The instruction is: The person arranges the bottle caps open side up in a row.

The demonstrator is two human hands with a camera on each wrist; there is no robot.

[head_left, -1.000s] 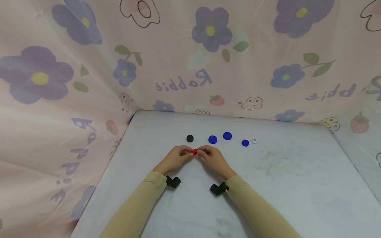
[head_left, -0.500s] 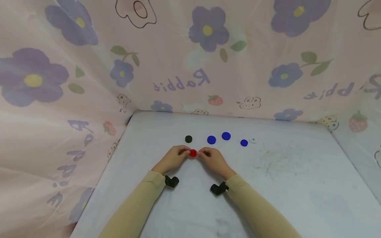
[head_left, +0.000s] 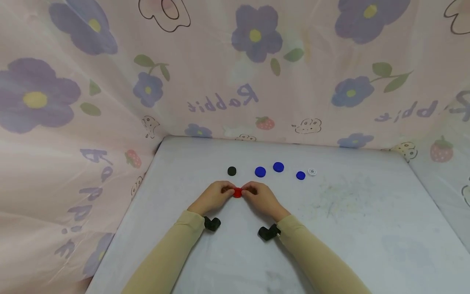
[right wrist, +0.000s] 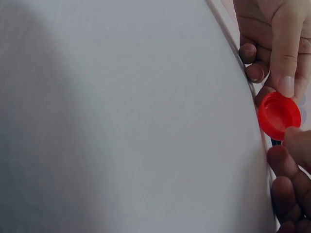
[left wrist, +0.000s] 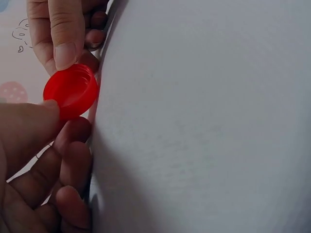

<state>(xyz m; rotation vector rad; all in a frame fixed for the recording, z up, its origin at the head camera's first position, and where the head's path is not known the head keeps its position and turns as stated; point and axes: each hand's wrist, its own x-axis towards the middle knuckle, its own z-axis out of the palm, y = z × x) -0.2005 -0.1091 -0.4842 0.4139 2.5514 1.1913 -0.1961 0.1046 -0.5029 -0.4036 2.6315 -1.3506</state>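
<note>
I've got the red cap (head_left: 237, 192) pinched between left hand (head_left: 214, 198) and right hand (head_left: 261, 199) at frame centre, just above the table (head_left: 352, 228), and such a fingertip-only grip could let it pop sideways toward the black cap (head_left: 231, 171).

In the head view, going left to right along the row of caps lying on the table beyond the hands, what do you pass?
Black cap → blue cap → second blue cap, set slightly farther back → smaller blue cap → small white cap.
</note>
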